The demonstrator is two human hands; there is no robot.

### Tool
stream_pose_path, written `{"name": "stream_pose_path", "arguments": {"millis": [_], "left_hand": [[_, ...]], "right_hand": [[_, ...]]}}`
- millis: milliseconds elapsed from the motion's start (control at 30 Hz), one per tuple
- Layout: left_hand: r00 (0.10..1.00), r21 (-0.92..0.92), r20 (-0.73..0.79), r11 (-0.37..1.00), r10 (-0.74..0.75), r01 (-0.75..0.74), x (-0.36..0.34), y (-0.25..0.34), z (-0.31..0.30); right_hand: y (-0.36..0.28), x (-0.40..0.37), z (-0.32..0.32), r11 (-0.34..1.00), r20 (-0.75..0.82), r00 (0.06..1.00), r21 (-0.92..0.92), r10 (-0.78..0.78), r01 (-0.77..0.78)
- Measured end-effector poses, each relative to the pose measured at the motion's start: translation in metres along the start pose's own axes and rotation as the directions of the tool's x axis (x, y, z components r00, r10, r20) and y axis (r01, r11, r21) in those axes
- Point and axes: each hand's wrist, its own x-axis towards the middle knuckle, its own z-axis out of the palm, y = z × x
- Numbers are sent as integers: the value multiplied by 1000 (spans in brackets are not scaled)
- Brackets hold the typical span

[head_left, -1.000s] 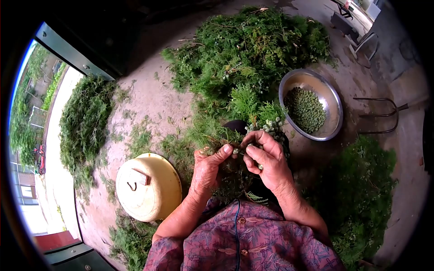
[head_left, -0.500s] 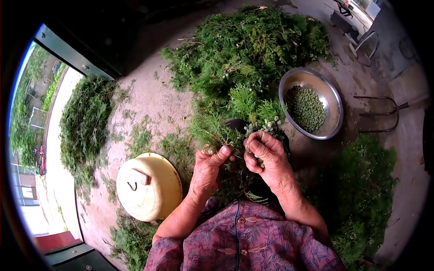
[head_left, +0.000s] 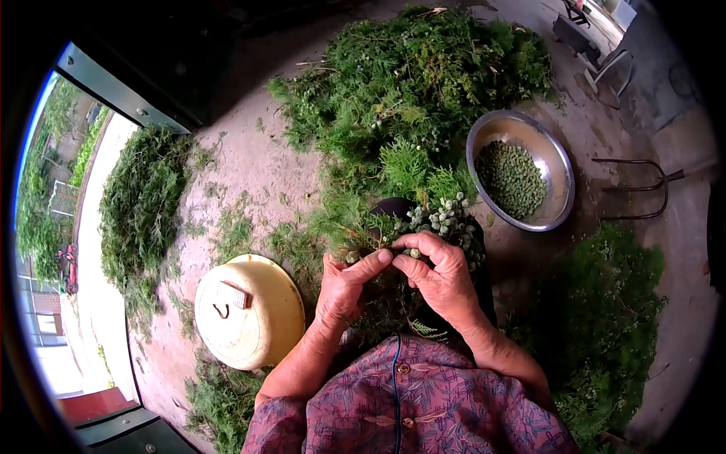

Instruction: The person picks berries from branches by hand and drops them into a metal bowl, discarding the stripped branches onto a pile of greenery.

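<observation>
My left hand (head_left: 344,286) is closed with thumb and fingers pinched on a leafy conifer sprig (head_left: 354,227). My right hand (head_left: 439,278) meets it at the fingertips, closed around small green cones (head_left: 414,253); how many are in the palm is hidden. Just beyond the right knuckles lies a cluster of pale green cones (head_left: 450,216), over dark cloth at my lap. Up and to the right stands a steel bowl (head_left: 561,175) partly filled with loose green cones (head_left: 511,180).
A big heap of conifer branches (head_left: 423,83) lies ahead, with more cuttings (head_left: 144,204) at the left and a darker pile (head_left: 605,333) at the right. An upturned yellow basin (head_left: 257,325) sits left of my arm. A metal fork (head_left: 662,189) rests beyond the bowl.
My right hand has moved left, so its fingertips now meet the left hand's at the sprig. More of the pale cone cluster shows behind it. The left hand has barely moved.
</observation>
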Motion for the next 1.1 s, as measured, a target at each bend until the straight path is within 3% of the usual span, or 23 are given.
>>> {"name": "stream_pose_path", "arguments": {"millis": [33,233,333,367,500,633,833,933,1067,1100], "left_hand": [[1000,47,4,999,23,-23,1,0,-1],[995,284,40,954,90,-97,0,9,-1],[993,253,75,962,88,-104,2,3,-8],[994,203,88,976,63,-80,3,0,-14],[996,-55,92,999,9,-4,5,-3,-15],[981,-148,185,985,-64,92,8,-5,-22],[948,-182,257,954,-190,240,8,-3,-28],[939,-201,269,941,-214,272,10,-7,-32],[983,-150,125,977,-135,154,6,-10,-23],[983,-213,103,962,-152,171,5,-9,-20]], "right_hand": [[-2,0,1,999,-16,999,37,36,-35],[-4,2,2,930,-76,944,-214,-321,298],[-7,-3,-2,981,71,993,167,93,-104],[-7,-2,-3,765,177,955,571,240,-298],[-3,2,-16,640,169,960,718,221,-274],[-1,-2,-8,760,172,943,559,284,-331],[-1,-4,-1,904,69,965,338,253,-261],[8,-2,0,998,17,998,-17,-65,65],[16,1,5,995,-62,993,-8,-101,100],[15,0,5,997,-82,993,-5,-83,83]]}}
